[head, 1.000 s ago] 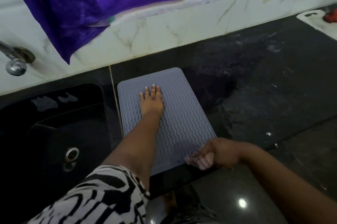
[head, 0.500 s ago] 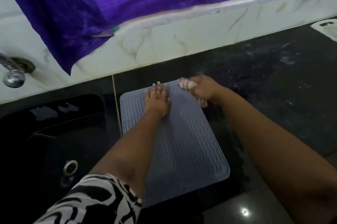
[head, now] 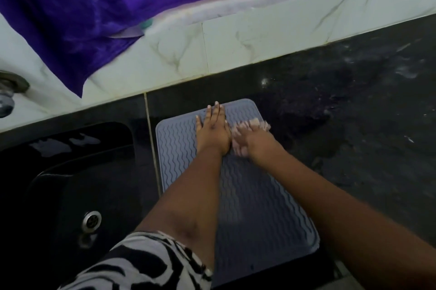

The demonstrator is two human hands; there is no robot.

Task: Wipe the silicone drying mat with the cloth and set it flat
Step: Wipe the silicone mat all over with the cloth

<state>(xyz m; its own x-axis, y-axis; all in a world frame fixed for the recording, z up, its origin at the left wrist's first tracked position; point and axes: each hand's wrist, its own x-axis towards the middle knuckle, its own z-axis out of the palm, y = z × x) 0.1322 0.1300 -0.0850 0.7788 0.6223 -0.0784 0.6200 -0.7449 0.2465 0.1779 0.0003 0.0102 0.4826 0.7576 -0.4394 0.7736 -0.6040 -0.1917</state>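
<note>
Left hand (head: 212, 129): flat, fingers straight, pressing far end of grey wavy-ribbed silicone mat (head: 254, 197).
Right hand (head: 256, 143): blurred, gripping pale pink cloth (head: 253, 123) just beside it.
Mat: flat on black countertop (head: 354, 112), long axis toward wall.

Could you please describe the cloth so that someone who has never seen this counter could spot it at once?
Start at the black sink; just right of it a grey wavy-ribbed silicone mat lies on the dark counter. Near the mat's far end, the right hand grips the cloth beside the flat left hand. It is the only pale pinkish, crumpled thing there.
</note>
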